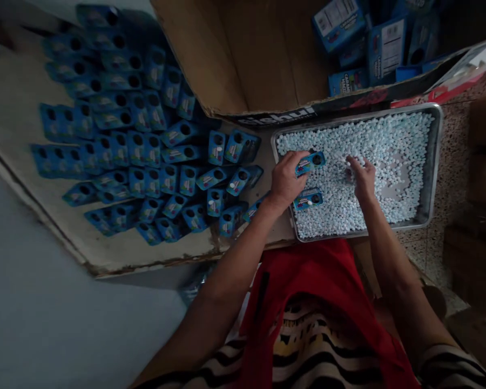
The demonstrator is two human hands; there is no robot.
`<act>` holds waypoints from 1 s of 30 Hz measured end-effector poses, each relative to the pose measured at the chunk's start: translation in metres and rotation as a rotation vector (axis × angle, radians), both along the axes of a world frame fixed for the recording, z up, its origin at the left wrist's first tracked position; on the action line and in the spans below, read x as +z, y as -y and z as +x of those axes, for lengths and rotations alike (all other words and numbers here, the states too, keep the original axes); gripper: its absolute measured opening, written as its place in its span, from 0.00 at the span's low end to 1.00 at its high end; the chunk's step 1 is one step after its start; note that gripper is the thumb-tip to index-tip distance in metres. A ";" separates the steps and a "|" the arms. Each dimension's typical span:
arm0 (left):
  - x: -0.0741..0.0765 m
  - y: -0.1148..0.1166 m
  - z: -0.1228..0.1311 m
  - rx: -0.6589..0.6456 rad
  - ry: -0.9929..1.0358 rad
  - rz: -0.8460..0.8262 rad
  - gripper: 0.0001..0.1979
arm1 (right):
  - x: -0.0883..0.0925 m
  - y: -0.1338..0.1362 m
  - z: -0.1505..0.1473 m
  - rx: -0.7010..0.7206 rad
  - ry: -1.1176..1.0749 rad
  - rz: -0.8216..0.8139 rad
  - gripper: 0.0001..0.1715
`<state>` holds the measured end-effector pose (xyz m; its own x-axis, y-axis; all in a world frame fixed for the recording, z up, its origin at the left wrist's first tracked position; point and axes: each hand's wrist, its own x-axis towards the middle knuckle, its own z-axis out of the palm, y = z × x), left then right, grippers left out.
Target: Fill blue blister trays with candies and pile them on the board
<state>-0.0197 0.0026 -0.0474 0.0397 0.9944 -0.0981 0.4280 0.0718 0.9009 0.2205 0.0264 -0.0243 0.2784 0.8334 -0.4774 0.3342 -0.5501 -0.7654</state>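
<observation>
Below the "ishui" carton (267, 116), left fingers (298, 159) clasp a blue packet (311, 162); right fingers' (353, 164) grip unclear.

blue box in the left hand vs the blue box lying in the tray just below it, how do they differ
The held box is gripped at one end by the left hand; the lying box lies ungripped on the pellets. The held box sits farther up the tray, the lying box nearer its front rim. Both are blue with a dark round window.
</observation>
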 end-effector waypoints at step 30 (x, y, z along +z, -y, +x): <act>0.023 -0.013 -0.008 0.034 0.150 -0.062 0.23 | 0.067 0.021 -0.009 0.313 0.195 -0.025 0.23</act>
